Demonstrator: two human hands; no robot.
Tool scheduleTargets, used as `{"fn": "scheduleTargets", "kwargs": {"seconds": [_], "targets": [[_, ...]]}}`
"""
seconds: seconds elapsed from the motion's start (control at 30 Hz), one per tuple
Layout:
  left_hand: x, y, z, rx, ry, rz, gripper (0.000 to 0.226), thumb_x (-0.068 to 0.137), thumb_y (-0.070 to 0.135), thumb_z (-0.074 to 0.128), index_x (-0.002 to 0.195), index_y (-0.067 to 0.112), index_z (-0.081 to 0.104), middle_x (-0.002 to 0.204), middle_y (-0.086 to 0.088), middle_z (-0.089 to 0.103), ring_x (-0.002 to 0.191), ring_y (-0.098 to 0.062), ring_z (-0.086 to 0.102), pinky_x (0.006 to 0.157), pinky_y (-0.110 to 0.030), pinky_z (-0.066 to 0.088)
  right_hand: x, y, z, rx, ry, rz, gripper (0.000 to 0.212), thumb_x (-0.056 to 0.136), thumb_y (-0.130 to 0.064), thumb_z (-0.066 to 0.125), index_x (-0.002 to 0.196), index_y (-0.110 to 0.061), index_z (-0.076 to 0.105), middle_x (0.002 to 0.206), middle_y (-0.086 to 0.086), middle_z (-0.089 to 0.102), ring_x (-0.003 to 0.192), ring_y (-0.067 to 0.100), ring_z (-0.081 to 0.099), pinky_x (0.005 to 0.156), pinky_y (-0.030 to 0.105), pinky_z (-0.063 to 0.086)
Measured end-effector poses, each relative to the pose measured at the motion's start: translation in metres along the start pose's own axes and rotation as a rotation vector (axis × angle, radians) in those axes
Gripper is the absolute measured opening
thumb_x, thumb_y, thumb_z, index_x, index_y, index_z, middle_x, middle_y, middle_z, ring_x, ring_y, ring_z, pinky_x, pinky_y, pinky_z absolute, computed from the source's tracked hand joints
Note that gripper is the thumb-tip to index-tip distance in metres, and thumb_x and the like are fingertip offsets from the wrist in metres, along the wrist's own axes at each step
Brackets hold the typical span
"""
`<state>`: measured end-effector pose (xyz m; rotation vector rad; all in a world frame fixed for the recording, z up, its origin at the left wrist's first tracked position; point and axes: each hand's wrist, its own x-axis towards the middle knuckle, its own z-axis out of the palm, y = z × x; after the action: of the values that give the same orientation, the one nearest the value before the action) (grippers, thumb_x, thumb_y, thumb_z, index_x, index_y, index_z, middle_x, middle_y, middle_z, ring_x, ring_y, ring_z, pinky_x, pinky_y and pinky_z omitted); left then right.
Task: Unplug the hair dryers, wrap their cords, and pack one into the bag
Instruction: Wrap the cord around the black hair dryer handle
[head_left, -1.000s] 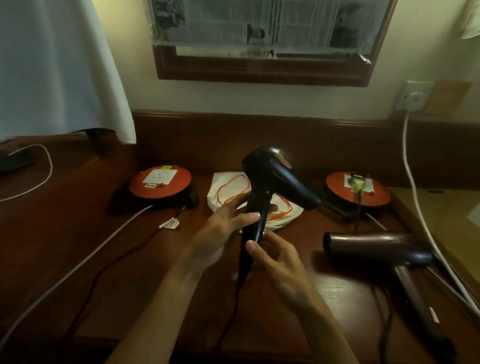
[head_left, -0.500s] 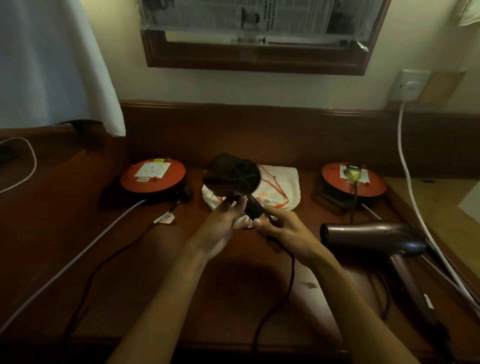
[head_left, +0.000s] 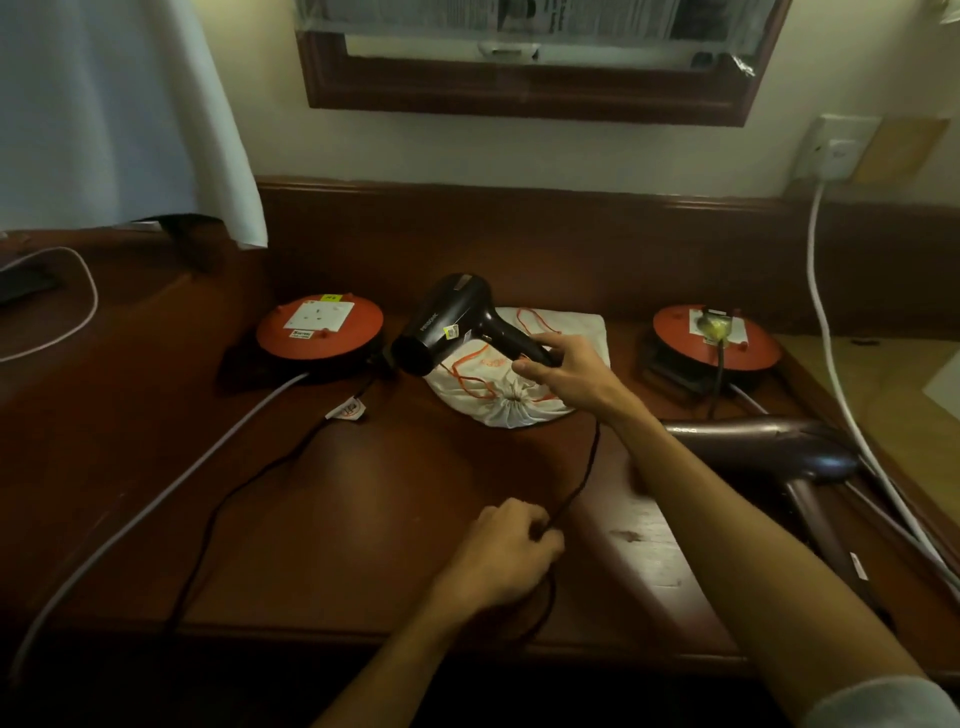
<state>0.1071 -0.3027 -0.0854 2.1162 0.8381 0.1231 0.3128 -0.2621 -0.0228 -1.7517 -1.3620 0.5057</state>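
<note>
Right hand (head_left: 563, 371) has its fingers wrapped round the black hair dryer (head_left: 457, 325) handle, held up over the drawstring bag (head_left: 524, 374), nozzle pointing left. Its cord (head_left: 582, 478) runs back toward me into the left hand (head_left: 506, 551), fingers pinched shut on it near the bench (head_left: 311, 519) edge, so that's the hand to wind with

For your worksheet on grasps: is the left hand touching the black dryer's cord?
Touching. The head view shows the left hand closed around the cord.
</note>
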Motion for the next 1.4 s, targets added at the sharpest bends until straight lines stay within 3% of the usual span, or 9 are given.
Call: {"fn": "scheduleTargets", "kwargs": {"seconds": [0.2, 0.3, 0.53, 0.67, 0.77, 0.9, 1.03, 1.2, 1.4], "targets": [[-0.004, 0.002, -0.063, -0.788, -0.212, -0.124, 0.010, 0.098, 0.013, 0.061, 0.092, 0.008, 0.056, 0.060, -0.001, 0.053, 0.046, -0.020, 0.058, 0.062, -0.038, 0.055, -0.002, 0.014, -0.005, -0.057, 0.009, -0.033, 0.033, 0.091, -0.023, 0.074, 0.122, -0.014, 0.067, 0.101, 0.007, 0.074, 0.085, 0.016, 0.074, 0.084, 0.040, 0.062], [-0.019, 0.015, -0.088, -0.492, -0.188, -0.084, 0.006, 0.096, 0.013, 0.064, 0.099, 0.012, 0.059, 0.065, 0.006, 0.050, 0.045, -0.004, 0.047, 0.051, -0.027, 0.053, -0.007, 0.023, -0.005, -0.117, 0.008, -0.045, 0.038, 0.090, -0.023, 0.075, 0.126, -0.012, 0.066, 0.105, 0.006, 0.073, 0.094, 0.019, 0.072, 0.088, 0.042, 0.060], [-0.017, 0.061, -0.125, 0.617, 0.378, 0.201, 0.015, 0.091, 0.037, 0.066, 0.104, 0.030, 0.065, 0.106, 0.008, 0.059, 0.099, -0.011, 0.056, 0.082, -0.029, 0.044, -0.034, 0.011, 0.000, -0.041, -0.177, -0.035, 0.027, 0.096, -0.046, 0.062, 0.115, -0.031, 0.073, 0.097, -0.005, 0.073, 0.081, 0.012, 0.067, 0.072, 0.039, 0.056], [0.016, 0.065, -0.150, 0.945, 0.205, 0.294, 0.041, 0.083, 0.042, 0.068, 0.121, 0.032, 0.059, 0.126, 0.006, 0.050, 0.122, -0.016, 0.043, 0.105, -0.036, 0.031, -0.051, 0.001, -0.003, 0.077, -0.425, 0.044, 0.025, 0.095, -0.060, 0.055, 0.096, -0.042, 0.073, 0.082, 0.007, 0.062, 0.063, 0.022, 0.054, 0.054, 0.034, 0.041], [0.041, 0.058, -0.163, 0.886, -0.063, 0.214, 0.055, 0.083, 0.043, 0.070, 0.135, 0.034, 0.052, 0.139, 0.005, 0.051, 0.134, -0.017, 0.039, 0.115, -0.040, 0.018, -0.058, 0.003, -0.001, 0.072, -0.519, 0.058, 0.037, 0.085, -0.051, 0.074, 0.119, -0.036, 0.069, 0.103, 0.004, 0.073, 0.084, 0.020, 0.067, 0.074, 0.032, 0.053], [0.069, 0.035, -0.151, 0.716, -0.291, 0.138, 0.045, 0.094, 0.036, 0.062, 0.137, 0.033, 0.053, 0.142, 0.004, 0.054, 0.123, -0.018, 0.050, 0.101, -0.034, 0.041, -0.060, 0.012, 0.002, -0.019, -0.479, 0.068, 0.041, 0.081, -0.026, 0.083, 0.120, -0.028, 0.068, 0.108, -0.007, 0.070, 0.097, 0.006, 0.065, 0.084, 0.025, 0.055], [0.085, 0.021, -0.138, 0.750, -0.242, 0.192, 0.042, 0.089, 0.039, 0.061, 0.131, 0.037, 0.056, 0.130, 0.008, 0.060, 0.116, -0.016, 0.054, 0.100, -0.042, 0.047, -0.058, 0.023, 0.007, 0.002, -0.438, 0.061, 0.031, 0.082, -0.023, 0.077, 0.113, -0.026, 0.074, 0.094, 0.010, 0.073, 0.085, 0.035, 0.066, 0.071, 0.044, 0.054], [0.091, 0.011, -0.137, 0.759, -0.287, 0.191, 0.051, 0.083, 0.062, 0.066, 0.128, 0.040, 0.058, 0.110, 0.015, 0.053, 0.120, -0.015, 0.045, 0.112, -0.044, 0.023, -0.056, 0.028, 0.003, 0.055, -0.428, 0.119, 0.035, 0.087, -0.027, 0.074, 0.122, -0.033, 0.071, 0.082, 0.017, 0.072, 0.059, 0.026, 0.058, 0.057, 0.043, 0.048], [0.085, 0.007, -0.128, 0.844, -0.091, 0.355, 0.041, 0.086, 0.050, 0.071, 0.120, 0.027, 0.064, 0.094, 0.011, 0.049, 0.102, -0.018, 0.054, 0.087, -0.039, 0.048, -0.052, 0.030, 0.003, 0.015, -0.564, 0.175, 0.046, 0.085, -0.024, 0.072, 0.129, -0.036, 0.064, 0.087, 0.017, 0.068, 0.064, 0.033, 0.064, 0.057, 0.044, 0.059]]}}
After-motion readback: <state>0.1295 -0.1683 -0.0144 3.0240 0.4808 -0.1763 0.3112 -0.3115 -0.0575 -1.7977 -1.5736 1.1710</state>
